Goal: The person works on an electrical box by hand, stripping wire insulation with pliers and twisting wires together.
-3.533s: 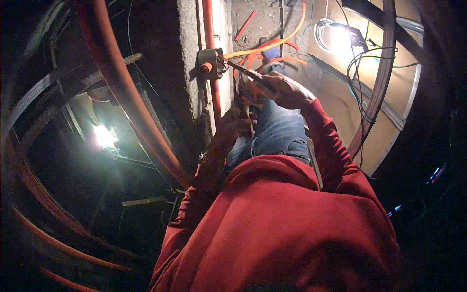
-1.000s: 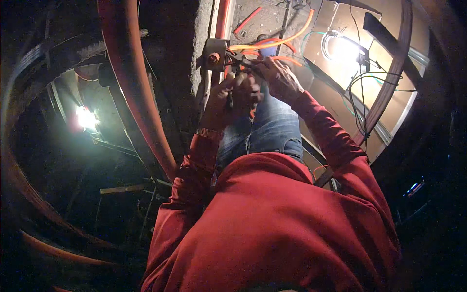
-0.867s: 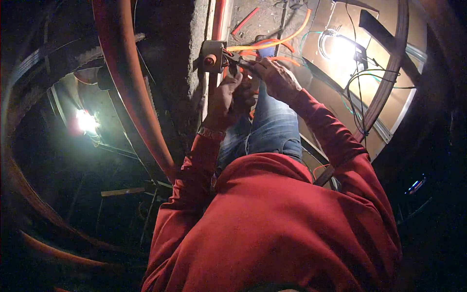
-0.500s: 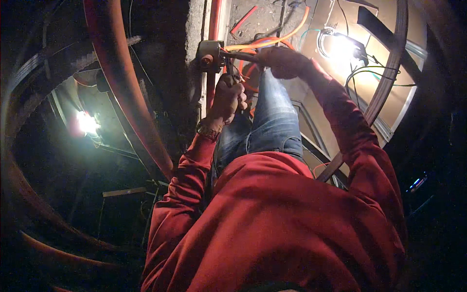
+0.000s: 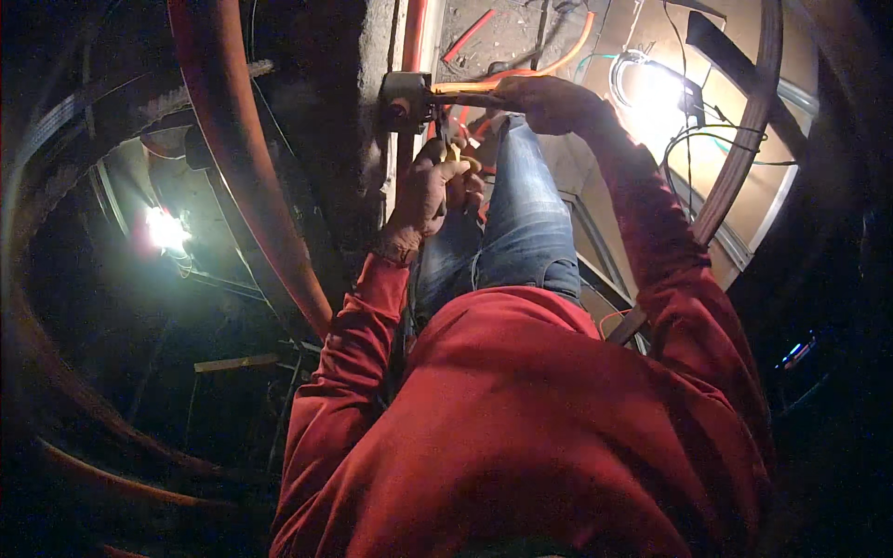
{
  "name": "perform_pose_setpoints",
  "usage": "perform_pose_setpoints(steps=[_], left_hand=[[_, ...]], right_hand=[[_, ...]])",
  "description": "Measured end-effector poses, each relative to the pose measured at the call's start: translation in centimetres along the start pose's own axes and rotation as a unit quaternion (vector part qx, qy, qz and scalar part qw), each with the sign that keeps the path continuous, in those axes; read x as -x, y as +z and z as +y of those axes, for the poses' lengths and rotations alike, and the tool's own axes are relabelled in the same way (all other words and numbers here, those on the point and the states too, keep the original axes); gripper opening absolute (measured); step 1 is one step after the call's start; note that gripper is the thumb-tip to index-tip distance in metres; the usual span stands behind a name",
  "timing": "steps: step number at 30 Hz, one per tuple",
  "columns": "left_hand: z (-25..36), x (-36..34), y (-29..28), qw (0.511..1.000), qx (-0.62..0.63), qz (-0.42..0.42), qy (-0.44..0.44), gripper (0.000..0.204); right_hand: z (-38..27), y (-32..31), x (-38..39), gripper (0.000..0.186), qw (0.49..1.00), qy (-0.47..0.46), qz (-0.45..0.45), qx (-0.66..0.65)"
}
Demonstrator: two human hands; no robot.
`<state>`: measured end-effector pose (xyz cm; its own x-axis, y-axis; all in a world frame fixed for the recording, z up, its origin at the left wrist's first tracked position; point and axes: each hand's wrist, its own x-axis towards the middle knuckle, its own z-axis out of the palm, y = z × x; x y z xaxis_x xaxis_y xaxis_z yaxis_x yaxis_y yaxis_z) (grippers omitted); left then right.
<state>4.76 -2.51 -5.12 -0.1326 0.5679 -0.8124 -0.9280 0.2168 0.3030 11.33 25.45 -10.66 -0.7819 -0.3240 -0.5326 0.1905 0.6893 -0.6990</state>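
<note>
A dark junction box (image 5: 406, 93) with an orange fitting sits on a red conduit (image 5: 416, 26) beside a pale post. My right hand (image 5: 553, 104) is closed round a slim dark tool (image 5: 474, 99) that reaches the box's right side, where short wires stick out. My left hand (image 5: 433, 193) is just below the box, its fingers wrapped round a tool with a yellowish handle (image 5: 455, 153); its exact kind is hard to make out. Orange flexible tubes (image 5: 572, 51) pass behind my right hand and the tool, above my jeans-covered leg (image 5: 526, 214).
A large curved orange conduit (image 5: 242, 158) runs at left, near a lit lamp (image 5: 169, 232). Another bright lamp (image 5: 651, 98) with loose black wires hangs at right over beige boards (image 5: 772, 205). A wooden pole (image 5: 739, 158) crosses there. A short red tube (image 5: 470, 35) lies near the top.
Since one second ago my right hand has lifted and swung flatter, with its tool level at the box. My left hand has dropped slightly, and a yellowish handle now shows in it.
</note>
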Motion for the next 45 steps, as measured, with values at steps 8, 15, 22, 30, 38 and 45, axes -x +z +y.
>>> perform_pose_setpoints(steps=[8, 15, 22, 30, 38, 45], left_hand=[[-2.2, 3.2, 1.1, 0.990, 0.112, -0.084, 0.020, 0.034], [-5.5, 6.9, -0.3, 0.973, -0.227, 0.039, -0.030, 0.044], [-2.8, 10.6, 2.6, 0.883, -0.439, 0.122, 0.112, 0.054], [1.4, 11.7, 5.9, 0.835, -0.404, 0.294, 0.229, 0.053], [9.0, 8.6, 8.0, 0.534, -0.656, 0.363, 0.391, 0.052], [13.6, 2.9, 5.7, 0.536, -0.619, 0.425, 0.386, 0.047]], right_hand=[[0.1, 4.4, 6.2, 0.048, 0.952, 0.027, 0.126, -0.278], [-6.3, 0.6, 4.4, 0.033, 0.911, 0.120, 0.357, -0.167], [-12.6, -10.5, -4.8, 0.067, 0.843, -0.021, 0.518, -0.145], [-16.0, -16.9, -14.7, 0.073, 0.766, 0.011, 0.642, -0.031], [-13.6, -15.2, -13.7, 0.055, 0.735, -0.106, 0.668, -0.052], [-7.7, -11.3, -10.8, 0.023, 0.691, -0.141, 0.679, -0.203]])
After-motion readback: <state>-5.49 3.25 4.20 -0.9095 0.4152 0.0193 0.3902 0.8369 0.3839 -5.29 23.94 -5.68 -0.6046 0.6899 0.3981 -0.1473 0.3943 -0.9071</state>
